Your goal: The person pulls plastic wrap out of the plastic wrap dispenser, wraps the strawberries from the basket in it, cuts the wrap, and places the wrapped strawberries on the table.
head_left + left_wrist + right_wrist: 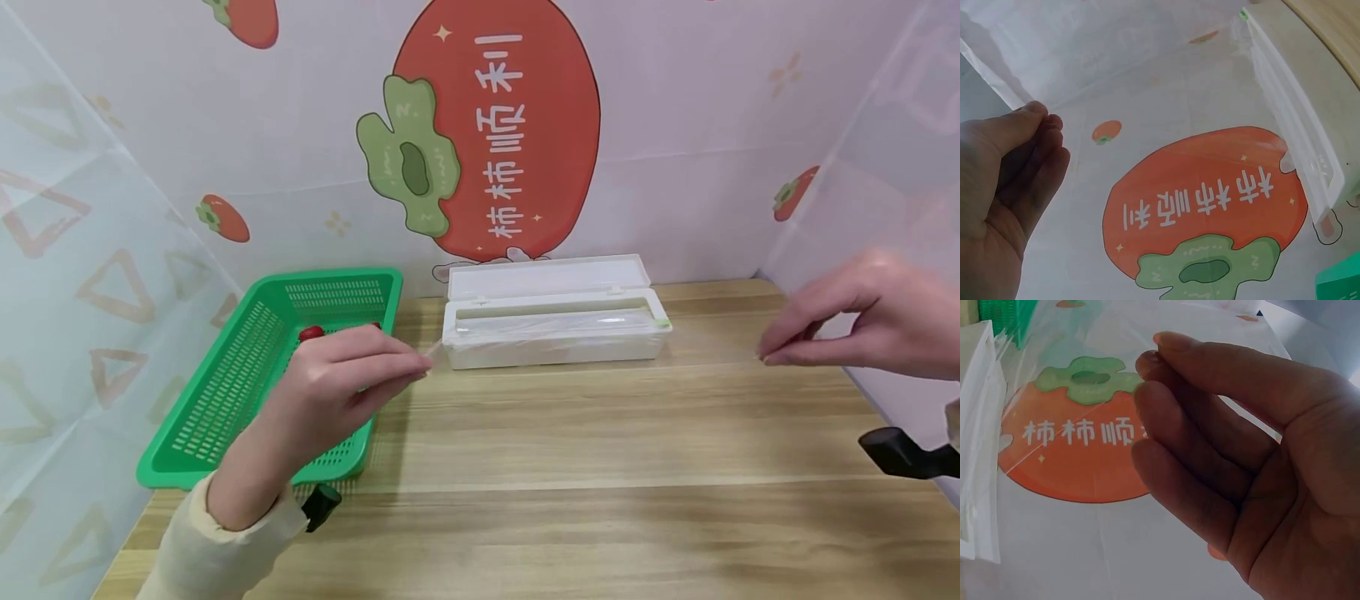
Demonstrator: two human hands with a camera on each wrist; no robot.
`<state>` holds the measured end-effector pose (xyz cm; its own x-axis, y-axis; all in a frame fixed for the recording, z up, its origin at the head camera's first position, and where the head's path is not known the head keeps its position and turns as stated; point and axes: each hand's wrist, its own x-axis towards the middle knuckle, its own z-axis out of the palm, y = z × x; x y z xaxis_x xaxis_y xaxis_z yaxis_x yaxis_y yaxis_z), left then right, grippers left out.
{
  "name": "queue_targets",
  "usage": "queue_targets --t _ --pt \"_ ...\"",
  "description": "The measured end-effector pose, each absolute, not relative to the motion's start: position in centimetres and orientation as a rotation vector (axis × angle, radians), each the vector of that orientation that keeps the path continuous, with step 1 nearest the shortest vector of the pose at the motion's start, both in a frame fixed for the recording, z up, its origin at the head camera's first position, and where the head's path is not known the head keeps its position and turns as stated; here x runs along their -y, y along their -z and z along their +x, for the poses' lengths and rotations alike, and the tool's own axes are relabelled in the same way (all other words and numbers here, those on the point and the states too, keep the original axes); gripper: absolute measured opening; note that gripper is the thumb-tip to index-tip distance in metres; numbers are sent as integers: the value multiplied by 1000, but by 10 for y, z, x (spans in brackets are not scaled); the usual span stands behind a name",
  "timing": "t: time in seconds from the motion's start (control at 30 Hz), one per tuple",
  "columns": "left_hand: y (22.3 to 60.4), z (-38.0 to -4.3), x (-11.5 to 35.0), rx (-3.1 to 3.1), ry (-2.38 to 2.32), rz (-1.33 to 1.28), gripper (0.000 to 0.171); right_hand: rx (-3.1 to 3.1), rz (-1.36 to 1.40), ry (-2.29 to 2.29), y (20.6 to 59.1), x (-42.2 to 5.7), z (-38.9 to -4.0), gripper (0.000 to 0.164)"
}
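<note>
A white cling film box with its lid up stands at the back middle of the table, and a roll of clear cling film shows in it. From there the thin film spreads out sideways, faint and see-through. My left hand pinches one side of the film between thumb and fingertips, left of the box and over the basket's edge. Far to the right my right hand pinches the other side. In the right wrist view, thumb and forefinger of the right hand meet at the tips, the other fingers bent.
On the left a green plastic basket stands on the wooden table, with a small red item inside, partly behind the left hand. A white printed cloth hangs right behind the box and along both sides.
</note>
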<state>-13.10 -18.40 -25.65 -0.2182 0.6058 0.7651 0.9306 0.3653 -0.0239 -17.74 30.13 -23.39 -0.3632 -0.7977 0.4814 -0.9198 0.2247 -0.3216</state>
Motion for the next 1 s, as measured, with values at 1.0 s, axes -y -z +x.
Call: queue_targets --t 1.0 --pt "305 -110 182 2361 560 -1617 18 2357 2019 -1238 298 -292 -166 34"
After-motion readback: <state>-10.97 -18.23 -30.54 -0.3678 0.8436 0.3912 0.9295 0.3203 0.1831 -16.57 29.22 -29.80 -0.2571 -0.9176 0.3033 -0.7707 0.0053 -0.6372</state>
